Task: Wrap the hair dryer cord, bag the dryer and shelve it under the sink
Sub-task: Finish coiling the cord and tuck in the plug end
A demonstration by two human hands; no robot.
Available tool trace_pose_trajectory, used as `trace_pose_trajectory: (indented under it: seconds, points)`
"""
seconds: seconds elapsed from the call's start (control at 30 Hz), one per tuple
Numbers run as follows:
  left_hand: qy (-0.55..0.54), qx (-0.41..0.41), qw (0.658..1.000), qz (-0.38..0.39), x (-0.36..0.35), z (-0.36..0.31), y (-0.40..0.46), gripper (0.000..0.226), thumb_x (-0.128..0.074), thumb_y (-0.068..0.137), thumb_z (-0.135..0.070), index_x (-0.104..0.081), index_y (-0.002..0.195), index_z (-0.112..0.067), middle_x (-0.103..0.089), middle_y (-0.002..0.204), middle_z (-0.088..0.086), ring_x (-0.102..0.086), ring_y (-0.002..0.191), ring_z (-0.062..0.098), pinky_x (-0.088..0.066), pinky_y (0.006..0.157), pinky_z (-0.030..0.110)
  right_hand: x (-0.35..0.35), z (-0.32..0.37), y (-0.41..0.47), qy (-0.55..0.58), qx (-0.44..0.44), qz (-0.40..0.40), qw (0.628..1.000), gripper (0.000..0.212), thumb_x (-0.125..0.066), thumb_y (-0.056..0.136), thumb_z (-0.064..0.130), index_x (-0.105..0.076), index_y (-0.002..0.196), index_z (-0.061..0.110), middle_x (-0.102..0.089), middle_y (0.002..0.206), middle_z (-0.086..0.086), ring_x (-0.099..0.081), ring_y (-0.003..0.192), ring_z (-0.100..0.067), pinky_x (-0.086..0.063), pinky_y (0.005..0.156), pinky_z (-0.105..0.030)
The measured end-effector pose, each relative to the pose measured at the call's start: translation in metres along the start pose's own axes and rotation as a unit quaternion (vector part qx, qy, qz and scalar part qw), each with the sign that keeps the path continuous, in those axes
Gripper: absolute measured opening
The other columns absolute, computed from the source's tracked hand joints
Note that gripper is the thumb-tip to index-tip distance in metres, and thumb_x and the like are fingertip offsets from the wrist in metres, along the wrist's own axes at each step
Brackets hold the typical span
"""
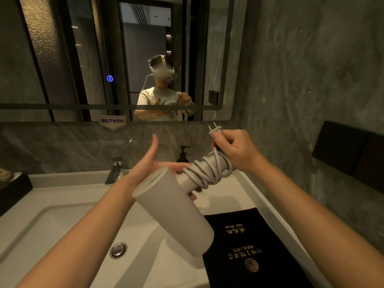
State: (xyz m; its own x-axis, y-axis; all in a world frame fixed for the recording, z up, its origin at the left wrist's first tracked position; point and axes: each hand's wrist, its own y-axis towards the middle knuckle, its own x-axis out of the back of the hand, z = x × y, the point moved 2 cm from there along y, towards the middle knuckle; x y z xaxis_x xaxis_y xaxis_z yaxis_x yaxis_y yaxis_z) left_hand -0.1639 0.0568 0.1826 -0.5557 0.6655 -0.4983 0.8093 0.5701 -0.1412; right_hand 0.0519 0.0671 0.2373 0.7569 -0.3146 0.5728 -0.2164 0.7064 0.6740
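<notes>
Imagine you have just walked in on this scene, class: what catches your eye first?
First, the pale hair dryer held mid-frame above the sink, its cord coiled round the handle. Next, the right hand pinching the plug upward. Then the black bag lying flat on the counter, right of the basin.

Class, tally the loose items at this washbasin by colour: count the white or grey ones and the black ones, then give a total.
White or grey: 1, the hair dryer with its wrapped cord.
Black: 2, the storage bag and the pump bottle.
Total: 3
</notes>
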Motion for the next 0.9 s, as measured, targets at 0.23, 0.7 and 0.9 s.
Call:
trace_pose_trajectory:
  seconds: [0.23,0.7,0.9]
  points:
    - [0.205,0.067,0.974,0.068,-0.032,0.013,0.026,0.064,-0.068,0.072,-0.062,-0.063,0.110,-0.011,-0.067,0.094,0.012,-0.068,0.075,0.021,-0.057,0.066,0.030,-0.015,0.009,-0.012,-0.018,0.034,0.070,0.997,0.058,-0.035,0.088,0.052,-0.058,0.062,0.005,-0.056,0.054,-0.011,-0.052,0.052,-0.026,-0.045,0.055,-0.051]
    - [0.238,-0.202,0.923,-0.226,-0.046,0.027,0.047,0.026,-0.059,0.085,-0.036,-0.060,0.098,-0.013,-0.065,0.082,0.010,-0.066,0.062,0.012,-0.054,0.051,0.023,-0.006,0.006,-0.023,0.181,-0.072,-0.121,0.973,0.022,-0.049,0.096,0.030,-0.068,0.100,0.019,-0.069,0.091,-0.009,-0.061,0.085,-0.020,-0.050,0.079,-0.040]
    - [0.281,-0.286,0.867,-0.297,-0.047,0.028,0.045,0.041,-0.066,0.084,-0.031,-0.054,0.112,-0.005,-0.067,0.081,0.004,-0.064,0.064,0.004,-0.052,0.056,0.019,-0.009,0.003,-0.023,0.391,-0.166,-0.127,0.896,0.010,-0.063,0.087,0.028,-0.061,0.084,0.018,-0.063,0.071,0.009,-0.056,0.068,-0.008,-0.046,0.068,-0.027]
